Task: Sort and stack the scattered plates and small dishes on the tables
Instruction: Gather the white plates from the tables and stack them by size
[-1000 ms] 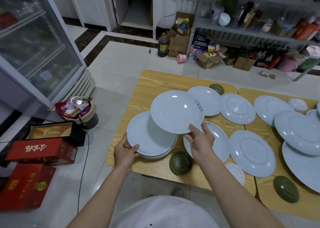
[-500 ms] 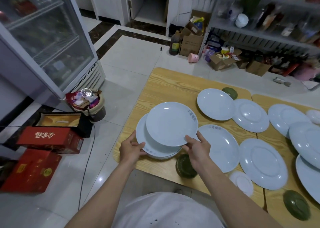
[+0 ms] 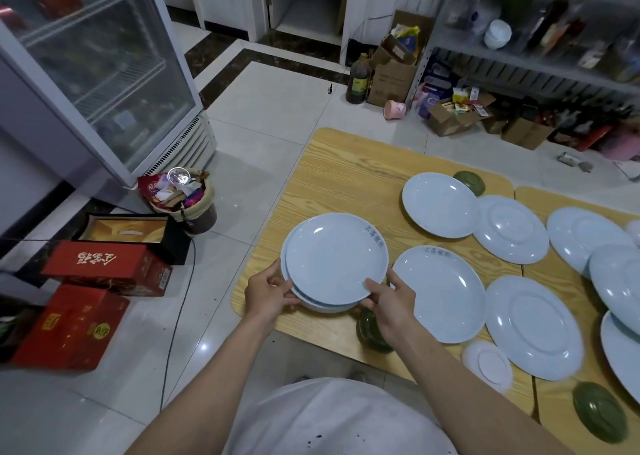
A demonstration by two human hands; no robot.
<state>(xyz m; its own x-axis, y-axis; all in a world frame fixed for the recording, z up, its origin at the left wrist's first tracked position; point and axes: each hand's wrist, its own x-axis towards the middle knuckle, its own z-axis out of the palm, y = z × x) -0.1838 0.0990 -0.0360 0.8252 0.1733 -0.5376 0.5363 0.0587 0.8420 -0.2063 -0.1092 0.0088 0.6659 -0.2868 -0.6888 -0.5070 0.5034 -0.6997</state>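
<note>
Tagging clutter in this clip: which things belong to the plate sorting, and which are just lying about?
Job: plate stack, gripped by left hand and right hand; loose white plates; small white dish; green bowls.
Lying about: red boxes; rubbish bin; oil bottle; cardboard boxes; fridge.

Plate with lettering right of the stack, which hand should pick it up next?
Likely the right hand: it holds the stack's right rim, beside that plate. The left hand grips the far rim and would need to cross the stack.

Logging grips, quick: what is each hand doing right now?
Left hand: holds the plate stack by its edge.
Right hand: holds the top plate by its rim.
</note>
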